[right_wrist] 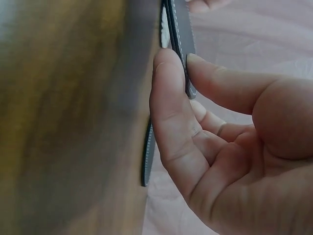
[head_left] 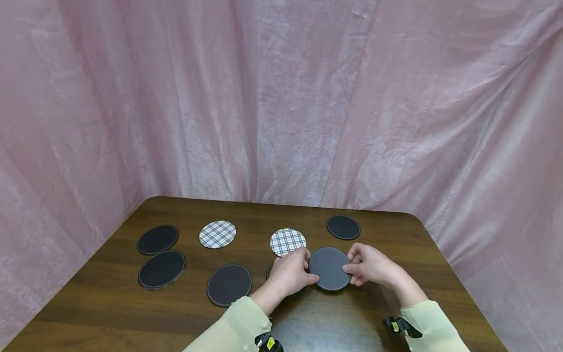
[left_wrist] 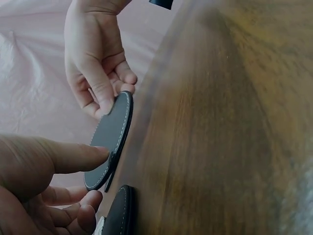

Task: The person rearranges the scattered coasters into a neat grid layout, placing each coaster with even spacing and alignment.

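Both hands hold a round dark grey coaster (head_left: 330,269) with pale edge stitching, tilted just above the table. My left hand (head_left: 288,273) pinches its left edge, the thumb lying on the upper face in the left wrist view. At the right edge my right hand (head_left: 371,265) pinches it between thumb and forefinger, as the right wrist view shows. Under the left hand another dark coaster (head_left: 269,270) is mostly covered. Just beyond that hand lies a white plaid coaster (head_left: 288,241). A black coaster (head_left: 343,227) rests farther back on the right.
On the brown wooden table (head_left: 110,303) lie a dark coaster (head_left: 229,285) left of the hands, a second plaid coaster (head_left: 217,234) and two black coasters, one behind (head_left: 157,239) and one in front (head_left: 161,270), at the far left. Pink curtains (head_left: 281,98) hang around the table.
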